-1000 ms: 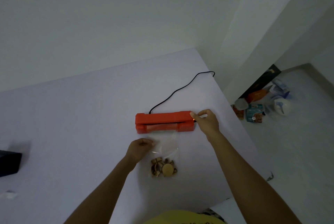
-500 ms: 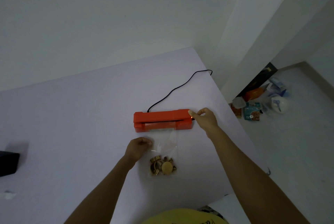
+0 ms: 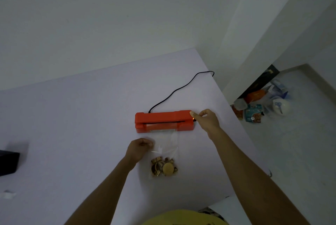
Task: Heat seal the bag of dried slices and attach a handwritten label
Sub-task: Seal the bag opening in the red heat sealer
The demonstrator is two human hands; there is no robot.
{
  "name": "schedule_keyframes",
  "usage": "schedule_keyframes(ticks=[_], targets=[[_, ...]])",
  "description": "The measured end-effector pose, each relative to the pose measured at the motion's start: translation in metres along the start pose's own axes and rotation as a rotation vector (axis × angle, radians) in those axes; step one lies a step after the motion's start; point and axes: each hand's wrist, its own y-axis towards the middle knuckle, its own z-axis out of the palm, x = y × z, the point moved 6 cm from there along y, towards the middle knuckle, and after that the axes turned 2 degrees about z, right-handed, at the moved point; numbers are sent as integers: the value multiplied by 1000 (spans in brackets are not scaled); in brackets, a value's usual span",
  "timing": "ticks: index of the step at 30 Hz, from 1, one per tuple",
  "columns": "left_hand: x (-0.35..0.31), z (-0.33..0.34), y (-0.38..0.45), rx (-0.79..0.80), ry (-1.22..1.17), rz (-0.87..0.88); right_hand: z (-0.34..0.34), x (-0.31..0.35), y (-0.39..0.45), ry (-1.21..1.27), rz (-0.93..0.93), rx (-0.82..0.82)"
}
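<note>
From our head camera we look down at our two hands on the pale bench point(image 3: 72, 115). Our right hand point(image 3: 207, 121) pinches the right end of the red sealer point(image 3: 163, 121), right by a small glowing light, we think to press it shut so the heat can melt the plastic. The clear bag point(image 3: 164, 152) lies flat in front of the sealer, its open top tucked into the slot, with the dried slices point(image 3: 163, 167) piled at the near end, away from the heat. Our left hand point(image 3: 140, 149) is curled, pinching the bag's left edge, likely to keep it flat and straight. A black cord point(image 3: 181, 88) runs off behind the sealer. A dark box point(image 3: 8, 163) sits far left, well apart. Nothing blocks us. We see no label or pen.
</note>
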Motion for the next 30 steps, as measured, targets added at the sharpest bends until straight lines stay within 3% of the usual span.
schedule_keyframes(ticks=[17, 22, 30], targets=[[1, -1, 0, 7, -3, 9, -1, 3, -4, 0, 0, 8], [-1, -1, 0, 19, -10, 19, 2, 15, -10, -41, -79, 27], [-1, -2, 0, 22, -22, 9, -15, 74, -65, 6, -280, -96]])
